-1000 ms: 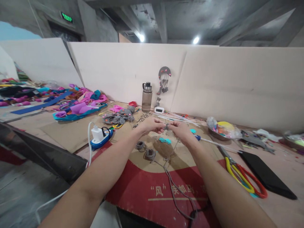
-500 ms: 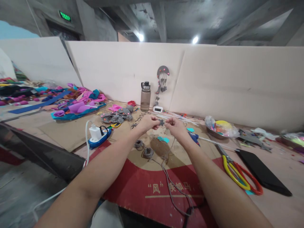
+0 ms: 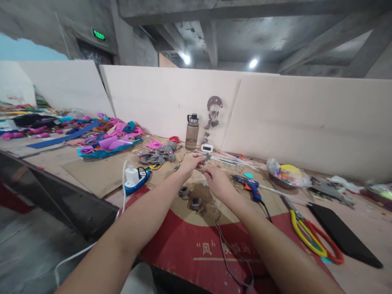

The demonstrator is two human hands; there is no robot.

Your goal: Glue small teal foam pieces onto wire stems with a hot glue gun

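My left hand (image 3: 192,161) pinches a small grey felt flower-shaped piece (image 3: 208,156) above the cardboard. Just below and to its right, my right hand (image 3: 217,180) is closed, its fingertips pressed together on a thin grey cord (image 3: 221,232); the pinch itself is partly hidden. The cord trails from under that hand down over the red part of the cardboard. Beneath the hands lie two small coils of grey cord, a nearer coil (image 3: 196,203) and a farther coil (image 3: 183,191). A blue glue gun (image 3: 253,188) rests to the right of my right hand.
Scissors (image 3: 306,232) and a black flat case (image 3: 344,234) lie at right, near a bowl (image 3: 283,181) of bagged bits. A blue power strip (image 3: 137,183), grey felt pieces (image 3: 156,154) and colourful cloth (image 3: 113,141) are at left. A bottle (image 3: 192,134) stands behind.
My right hand has come away from the felt piece, down and toward me. My left hand still holds the piece. The view has shifted, and more of the glue gun shows.
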